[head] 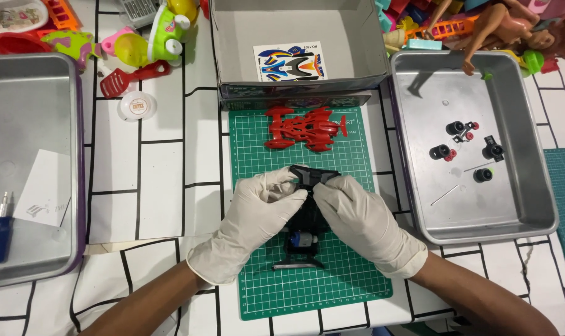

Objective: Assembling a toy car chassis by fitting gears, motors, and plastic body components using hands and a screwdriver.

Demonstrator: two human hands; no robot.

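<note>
While both gloved hands meet over the green cutting mat (307, 292), your left hand (257, 214) and right hand (360, 218) grasp the black toy car chassis (307, 214), just below the red car body (304, 127).

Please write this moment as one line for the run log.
left hand: grips black car chassis | right hand: grips same chassis | red car body: lies apart on green mat

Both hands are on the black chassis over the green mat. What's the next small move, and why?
Probably lift the black chassis slightly and steady it with the left hand while the right hand works its front end. Both hands already pinch that end, the motor sits exposed at the rear, and the wheels lie off in the right tray.
</note>
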